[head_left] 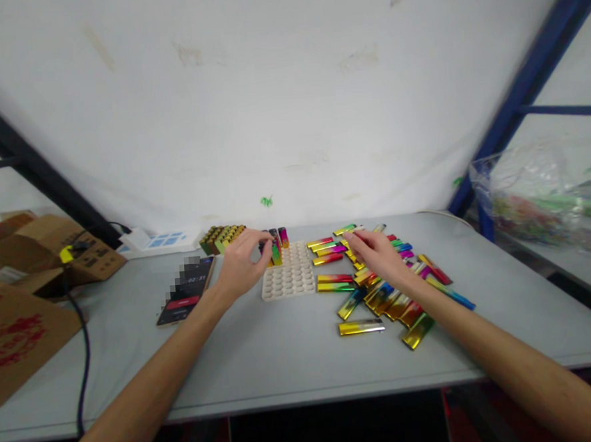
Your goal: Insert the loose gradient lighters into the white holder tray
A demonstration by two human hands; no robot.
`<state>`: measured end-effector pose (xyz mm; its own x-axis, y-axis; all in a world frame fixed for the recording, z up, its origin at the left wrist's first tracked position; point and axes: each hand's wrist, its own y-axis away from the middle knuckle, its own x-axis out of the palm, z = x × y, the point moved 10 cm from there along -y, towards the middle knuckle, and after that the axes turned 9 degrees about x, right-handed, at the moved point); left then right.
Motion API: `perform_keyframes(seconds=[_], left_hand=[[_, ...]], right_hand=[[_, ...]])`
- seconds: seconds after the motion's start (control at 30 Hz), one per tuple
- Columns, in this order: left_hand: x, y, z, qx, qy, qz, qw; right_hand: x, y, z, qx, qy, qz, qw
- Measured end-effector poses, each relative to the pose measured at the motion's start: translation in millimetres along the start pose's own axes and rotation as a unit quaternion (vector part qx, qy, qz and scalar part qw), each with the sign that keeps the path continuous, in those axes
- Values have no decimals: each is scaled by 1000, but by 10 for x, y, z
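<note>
My left hand point(241, 261) is at the back left of a white tray point(288, 283) with rows of round hollows. Its thumb and forefinger are pinched at a shiny upright lighter point(276, 254), which stands on the tray beside several others. My right hand point(378, 254) reaches over a loose heap of flat, metallic lighters point(391, 302) in gold, red, green and blue. Its fingers are closed around the end of one lighter at the back of the heap, mostly hidden by the hand.
Behind my left hand stands a block of gold-coloured pieces point(221, 237). A phone point(187, 294) lies left of the tray, near a white power strip point(169, 242). Cardboard boxes point(26, 331) and a black cable point(86, 354) occupy the left; a clear plastic bag point(528, 187) is at right.
</note>
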<state>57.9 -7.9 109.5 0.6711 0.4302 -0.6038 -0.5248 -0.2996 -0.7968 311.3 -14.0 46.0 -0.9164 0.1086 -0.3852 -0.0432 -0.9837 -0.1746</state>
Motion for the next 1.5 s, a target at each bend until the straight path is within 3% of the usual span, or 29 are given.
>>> perform_keyframes(seconds=[0.1,0.2,0.57,0.7,0.87,0.97,1.17,1.3,1.5], left_hand=[[7,-1,3,-4,0,5,1000],[5,-1,-1,-4,5,4,1000],[-3,-14,-70,-23,32,0,999],[180,37,-144,-83,128,31,988],[499,126,-301,-177,303,63,934],[576,140,-408,-184,346,71,917],[655,160,-531,-152,339,107,922],[509,73,-397,-151,322,84,931],[11,-112,-10,-98,106,11,989]], right_hand=[[-11,51,75,-28,90,-37,995],[58,120,177,-55,121,-31,991],[191,265,385,-96,111,-1,989],[270,305,387,-94,95,29,991],[450,350,327,-80,103,97,987],[546,378,297,-93,128,119,980],[749,431,198,-94,117,188,971],[661,397,234,-107,127,166,972],[389,314,319,-161,168,74,970]])
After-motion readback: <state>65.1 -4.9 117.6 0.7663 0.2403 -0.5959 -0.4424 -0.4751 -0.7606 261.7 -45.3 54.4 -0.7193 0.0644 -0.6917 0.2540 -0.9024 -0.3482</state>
